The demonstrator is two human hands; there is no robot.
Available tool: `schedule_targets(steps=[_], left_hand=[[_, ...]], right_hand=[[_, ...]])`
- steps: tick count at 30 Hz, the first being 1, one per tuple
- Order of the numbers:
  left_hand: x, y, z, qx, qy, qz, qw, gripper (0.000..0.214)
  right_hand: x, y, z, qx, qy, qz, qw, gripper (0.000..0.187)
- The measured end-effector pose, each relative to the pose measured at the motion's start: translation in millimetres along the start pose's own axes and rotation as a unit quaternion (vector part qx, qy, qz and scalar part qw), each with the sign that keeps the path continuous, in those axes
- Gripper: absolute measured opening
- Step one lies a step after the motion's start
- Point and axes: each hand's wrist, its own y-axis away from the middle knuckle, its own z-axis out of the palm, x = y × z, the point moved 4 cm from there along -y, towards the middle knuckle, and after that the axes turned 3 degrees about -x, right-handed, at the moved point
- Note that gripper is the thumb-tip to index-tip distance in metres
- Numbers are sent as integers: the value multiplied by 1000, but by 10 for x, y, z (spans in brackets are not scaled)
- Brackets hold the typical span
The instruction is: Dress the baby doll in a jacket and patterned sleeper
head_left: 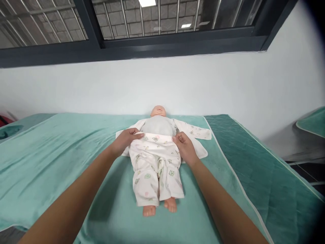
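A baby doll (158, 110) lies on its back, head toward the wall, feet toward me. White printed baby pants (157, 166) cover its legs up to the belly, and both bare feet stick out of the cuffs. My left hand (126, 139) pinches the waistband at its left end. At the right end, my right hand (185, 146) is closed on the same waistband, thumb and fingers together. A matching white jacket (194, 130) lies spread open around the doll's torso, its sleeves out to the sides. The chest (157, 125) looks pale grey-white.
Under the doll is a light green blanket (63, 152), with a darker green cover (264, 176) to the right. Behind stands a white wall (142, 84) below a dark-framed window (152, 47) with metal bars. Another green surface (313, 122) juts in at the far right.
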Motion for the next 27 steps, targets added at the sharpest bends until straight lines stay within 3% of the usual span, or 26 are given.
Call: schedule_targets(steps=[3, 7, 11, 15, 17, 22, 24, 27], left_hand=[[-83, -287, -50, 25, 28, 22, 999, 36], [-325, -530, 101, 31, 64, 46, 996, 41], [-550, -545, 145, 8, 102, 32, 994, 41], [-552, -512, 67, -46, 54, 29, 997, 40], [-522, -487, 35, -25, 35, 41, 998, 40], [-492, -384, 41, 101, -32, 98, 989, 37], [-506, -366, 57, 104, -47, 103, 988, 36], [-541, -371, 44, 64, -22, 88, 994, 38]], right_hand=[[111, -43, -65, 36, 0, 13, 999, 32], [217, -96, -117, 70, -17, 57, 996, 35], [197, -133, -66, 15, -6, 90, 996, 36], [125, -154, -36, -43, 17, 107, 993, 36], [99, -159, -41, -62, 43, 117, 990, 39], [90, -133, -49, -127, 74, 153, 977, 47], [92, -106, -53, -155, 53, 159, 974, 42], [75, -63, -62, -195, -2, 148, 970, 28]])
